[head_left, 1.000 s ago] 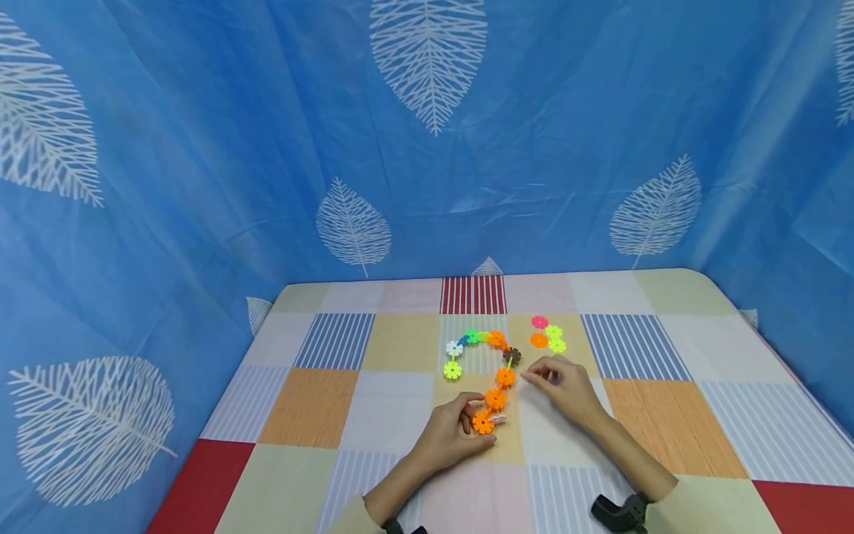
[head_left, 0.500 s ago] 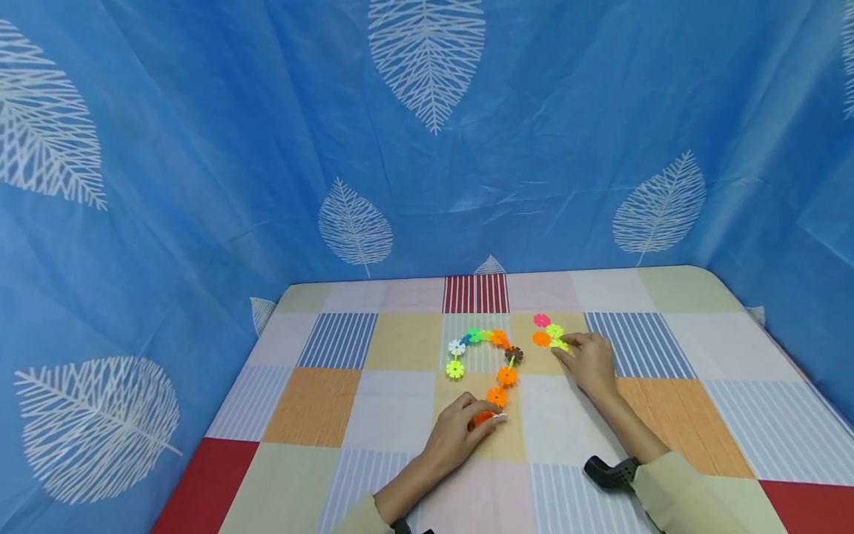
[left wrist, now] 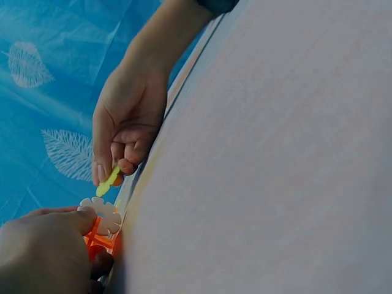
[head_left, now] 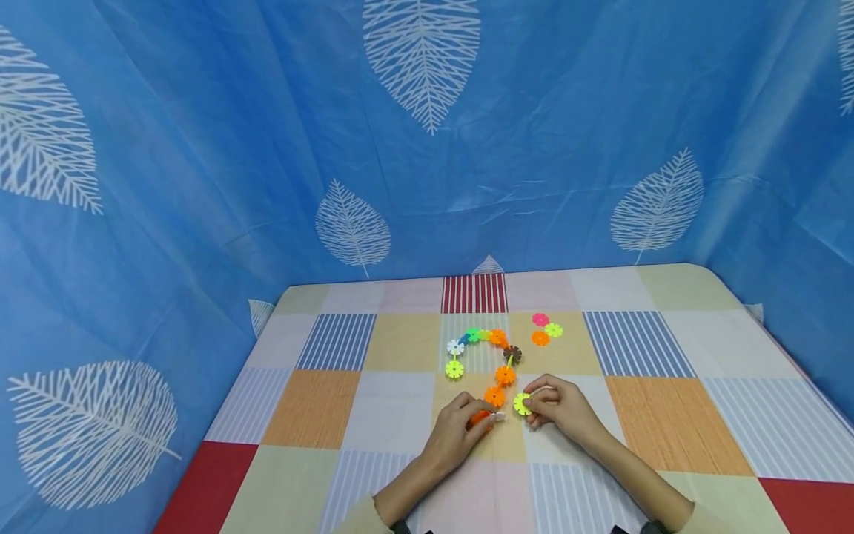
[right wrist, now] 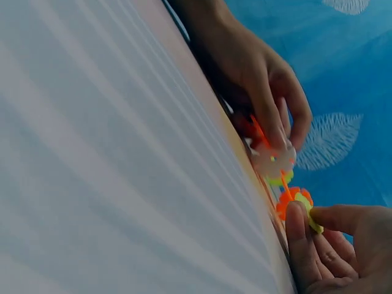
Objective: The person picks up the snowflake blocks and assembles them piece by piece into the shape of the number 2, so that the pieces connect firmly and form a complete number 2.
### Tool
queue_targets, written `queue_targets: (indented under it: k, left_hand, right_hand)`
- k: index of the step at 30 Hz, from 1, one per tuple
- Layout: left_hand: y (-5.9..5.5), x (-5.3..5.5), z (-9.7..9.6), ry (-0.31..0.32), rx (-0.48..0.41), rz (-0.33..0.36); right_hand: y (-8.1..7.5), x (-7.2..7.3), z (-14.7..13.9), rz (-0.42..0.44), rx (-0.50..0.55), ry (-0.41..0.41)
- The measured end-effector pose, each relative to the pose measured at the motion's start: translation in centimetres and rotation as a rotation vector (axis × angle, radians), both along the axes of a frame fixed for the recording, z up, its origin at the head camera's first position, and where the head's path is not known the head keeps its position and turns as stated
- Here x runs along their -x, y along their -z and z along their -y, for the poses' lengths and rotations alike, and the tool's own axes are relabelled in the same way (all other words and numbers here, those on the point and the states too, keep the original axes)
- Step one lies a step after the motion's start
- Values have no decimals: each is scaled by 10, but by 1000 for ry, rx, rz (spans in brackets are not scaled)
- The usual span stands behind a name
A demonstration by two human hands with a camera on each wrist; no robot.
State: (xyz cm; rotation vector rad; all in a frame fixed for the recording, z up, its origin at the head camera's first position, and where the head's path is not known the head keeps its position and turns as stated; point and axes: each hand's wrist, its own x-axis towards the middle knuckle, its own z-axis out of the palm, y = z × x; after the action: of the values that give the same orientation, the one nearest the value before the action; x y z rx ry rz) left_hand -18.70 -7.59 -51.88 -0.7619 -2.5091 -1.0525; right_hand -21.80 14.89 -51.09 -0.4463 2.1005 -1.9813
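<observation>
A chain of flower-shaped plastic discs curves over the table. It runs from a yellow-green disc point(head_left: 454, 369) past a white, a green, a brown and several orange discs point(head_left: 494, 397). At its near end my left hand point(head_left: 455, 432) pinches a white flower disc point(left wrist: 105, 215), which stands on edge in an orange disc point(left wrist: 101, 242) partly hidden by the fingers. Just to the right, my right hand point(head_left: 563, 409) pinches a loose yellow-green flower disc point(head_left: 522, 404) between thumb and fingers. A small gap separates this disc from the white one.
Loose flower discs lie beyond my right hand: a pink one point(head_left: 540, 320), an orange one point(head_left: 540, 338) and a yellow-green one point(head_left: 554, 330). A patchwork cloth point(head_left: 394, 408) covers the table. Blue leaf-print curtains point(head_left: 534, 148) hang behind it and at both sides.
My right hand reached to the loose discs, took one yellow-green disc and brought it back near the chain's near end. The left hand's fingers shifted onto the white disc.
</observation>
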Motion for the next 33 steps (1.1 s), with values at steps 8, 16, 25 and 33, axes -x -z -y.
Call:
queue_targets:
  k: [8, 16, 25, 33]
  left_hand:
    - [2, 1, 0, 6, -21, -43]
    - [5, 2, 1, 22, -45, -41]
    - [5, 1, 0, 13, -38, -39]
    - [5, 2, 1, 32, -34, -35]
  right_hand:
    - [-4, -12, 13, 143, 47, -4]
    - [-7, -13, 18, 183, 35, 19]
    - [-8, -15, 19, 270, 59, -3]
    - [-9, -18, 22, 271, 69, -3]
